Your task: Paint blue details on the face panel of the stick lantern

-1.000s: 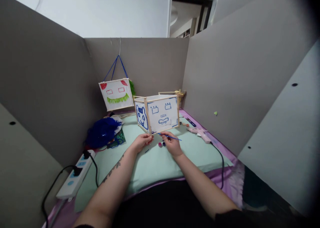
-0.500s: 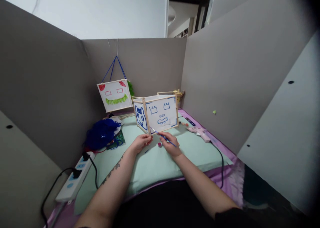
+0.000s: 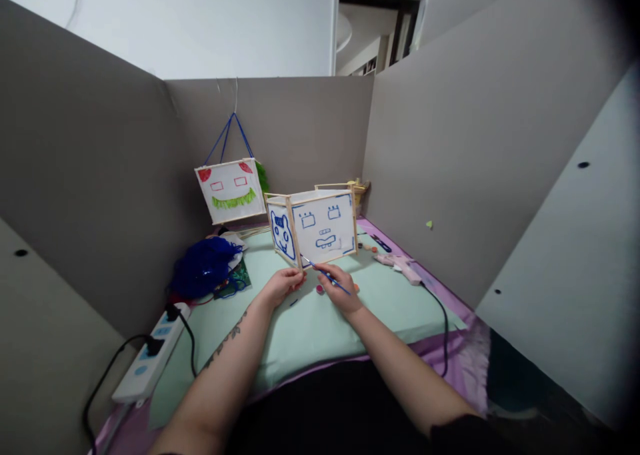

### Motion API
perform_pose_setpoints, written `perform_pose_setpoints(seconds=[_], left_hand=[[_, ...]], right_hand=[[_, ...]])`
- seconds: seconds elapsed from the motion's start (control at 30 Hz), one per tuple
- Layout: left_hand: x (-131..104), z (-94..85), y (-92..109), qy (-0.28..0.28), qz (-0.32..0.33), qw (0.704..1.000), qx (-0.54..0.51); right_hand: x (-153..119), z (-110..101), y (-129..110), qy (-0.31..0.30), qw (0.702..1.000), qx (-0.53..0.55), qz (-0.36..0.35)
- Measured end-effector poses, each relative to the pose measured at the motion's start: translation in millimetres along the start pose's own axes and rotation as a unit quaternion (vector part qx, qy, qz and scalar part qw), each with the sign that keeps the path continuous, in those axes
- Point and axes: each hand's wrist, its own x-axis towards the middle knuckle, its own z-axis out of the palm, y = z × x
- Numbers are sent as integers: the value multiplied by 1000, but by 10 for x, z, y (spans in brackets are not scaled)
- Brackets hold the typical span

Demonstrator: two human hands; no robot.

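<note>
Beneath our hands we have the green sheet (image 3: 295,335), with the wood-framed paper lantern (image 3: 327,232) just beyond our fingers, toward the sheet's far edge. A second lantern (image 3: 233,192) hangs past the far left corner, above the blue yarn (image 3: 203,267). Our left hand (image 3: 284,286) pinches the near lantern's bottom front corner; our right hand (image 3: 341,290) closes around a slim brush (image 3: 333,280), its tip at the front panel's lower left. The pink glue gun (image 3: 403,267) lies by the right edge, and a small pink paint pot (image 3: 320,289) sits between our hands.
</note>
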Motion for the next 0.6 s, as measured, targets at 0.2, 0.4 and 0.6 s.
perform_pose_setpoints(seconds=[0.2, 0.4, 0.6], left_hand=[[-6, 6, 13, 0, 0, 1000, -4], [6, -4, -1, 0, -3, 1000, -5], [23, -18, -30, -1, -5, 1000, -12]], right_hand=[[-6, -2, -6, 3, 1000, -6, -1], [-10, -17, 12, -3, 1000, -19, -11], [-15, -22, 35, -9, 999, -32, -19]])
